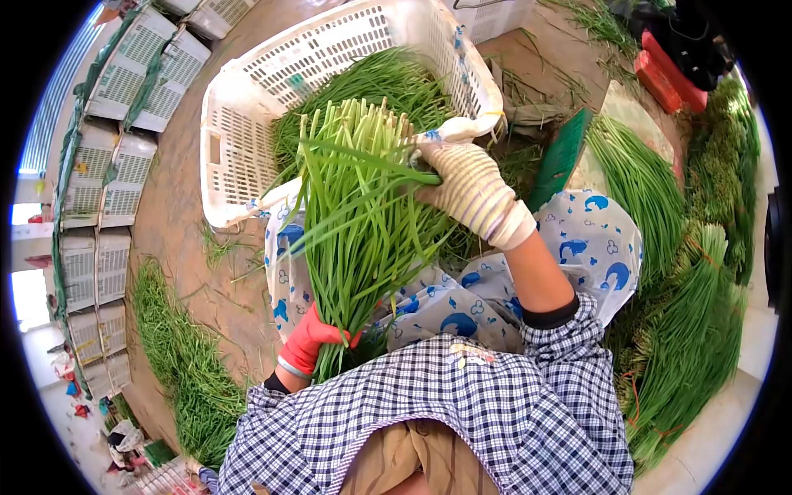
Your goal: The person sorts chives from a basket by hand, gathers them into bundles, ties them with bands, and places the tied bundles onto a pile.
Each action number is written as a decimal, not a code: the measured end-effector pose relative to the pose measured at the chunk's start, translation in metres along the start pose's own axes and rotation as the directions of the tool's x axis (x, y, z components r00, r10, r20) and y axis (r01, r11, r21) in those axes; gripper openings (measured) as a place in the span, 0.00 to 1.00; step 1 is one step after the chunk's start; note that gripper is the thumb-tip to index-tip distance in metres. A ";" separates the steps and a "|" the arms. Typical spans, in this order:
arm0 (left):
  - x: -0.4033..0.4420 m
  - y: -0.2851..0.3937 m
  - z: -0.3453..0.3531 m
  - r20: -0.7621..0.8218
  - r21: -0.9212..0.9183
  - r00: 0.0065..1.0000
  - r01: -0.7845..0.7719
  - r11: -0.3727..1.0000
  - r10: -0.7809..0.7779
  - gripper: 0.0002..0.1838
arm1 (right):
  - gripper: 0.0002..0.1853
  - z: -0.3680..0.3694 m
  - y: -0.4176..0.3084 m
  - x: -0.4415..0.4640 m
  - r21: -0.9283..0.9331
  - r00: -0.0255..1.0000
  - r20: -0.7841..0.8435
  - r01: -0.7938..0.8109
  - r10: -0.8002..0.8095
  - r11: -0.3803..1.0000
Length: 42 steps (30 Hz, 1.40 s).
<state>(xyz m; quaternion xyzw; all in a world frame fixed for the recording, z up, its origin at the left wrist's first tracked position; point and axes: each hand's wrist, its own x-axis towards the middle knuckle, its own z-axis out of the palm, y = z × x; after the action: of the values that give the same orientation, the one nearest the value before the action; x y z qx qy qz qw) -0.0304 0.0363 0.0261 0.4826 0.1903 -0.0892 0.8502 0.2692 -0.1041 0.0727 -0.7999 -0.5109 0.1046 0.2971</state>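
Note:
A thick bunch of long green stalks (351,214) stands upright over my lap, its pale cut ends at the top. My left hand (316,340), in a red glove, is wrapped round the lower, leafy part. My right hand (469,183), in a striped cream glove, is beside the upper right of the bunch, its fingers closed on a few loose green leaves that stretch leftward across the bunch. Just beyond the bunch, a white plastic basket (238,103) holds more loose greens (388,78).
Tied bundles of green stalks (685,355) lie at the right, near a green board (561,157) and a red object (660,74). Loose greens (177,363) cover the floor at the left. White crates (99,181) line the far left.

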 end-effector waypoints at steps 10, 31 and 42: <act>-0.008 -0.019 -0.013 0.074 -0.094 0.995 0.074 0.993 -0.067 0.44 | 0.18 0.050 0.040 -0.007 0.557 0.970 0.236 -0.177 0.050 0.812; -0.006 -0.005 0.004 -0.057 -0.044 0.990 0.123 0.991 -0.126 0.42 | 0.09 0.051 0.047 -0.023 0.633 0.872 -0.322 -0.093 0.370 0.769; -0.001 0.004 0.020 -0.146 0.183 0.988 0.077 0.980 -0.051 0.33 | 0.18 -0.048 0.017 -0.059 0.776 0.938 -0.197 -0.028 0.284 0.630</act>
<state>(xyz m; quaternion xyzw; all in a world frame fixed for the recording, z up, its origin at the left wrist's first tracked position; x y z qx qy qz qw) -0.0250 0.0214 0.0388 0.5594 0.2560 -0.0998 0.7820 0.2778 -0.1786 0.0936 -0.6474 -0.2954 0.2124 0.6697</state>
